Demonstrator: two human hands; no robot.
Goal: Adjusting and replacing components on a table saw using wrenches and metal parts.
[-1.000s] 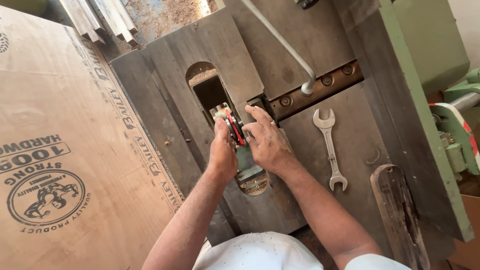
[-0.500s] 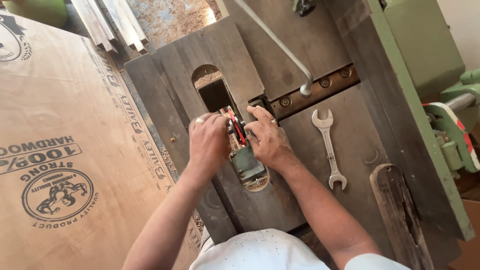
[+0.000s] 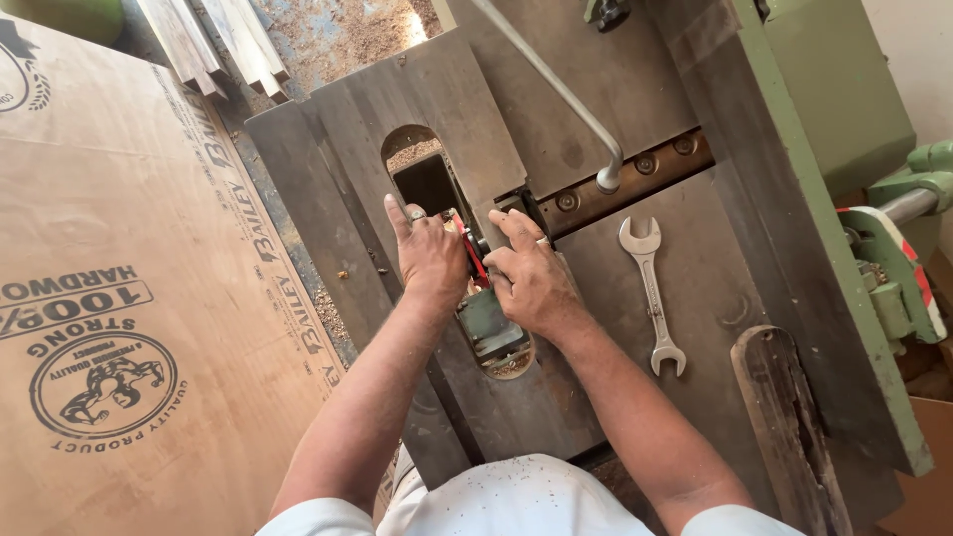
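Plywood (image 3: 119, 298), a large brown sheet with a round printed stamp and lettering, fills the left side of our view, and grey wooden slats (image 3: 213, 40) lie beyond its far edge beside a patch of sawdust. Next to the sheet stands the dark metal machine table (image 3: 635, 149), with a long rounded slot (image 3: 437, 199) cut through its left half. Both our hands work at that slot, close together but not touching. Our left hand (image 3: 429, 256) lies along the slot's left edge, index finger stretched toward the far end, its other fingers curled at a red and black tool (image 3: 475, 260) that stands in the opening; how firmly it grips, we cannot tell. Our right hand (image 3: 531, 283) presses in from the slot's right edge, fingers bent against the same tool and over a green metal part (image 3: 491, 333) sitting low in the near end of the slot. Further right, a double-ended spanner (image 3: 655, 298) lies flat on the table, well apart from our hands. A bent metal rod (image 3: 556, 89) crosses the far side above a brass-coloured bolted strip (image 3: 635, 179). Green machine parts (image 3: 893, 258) stand past the right edge.
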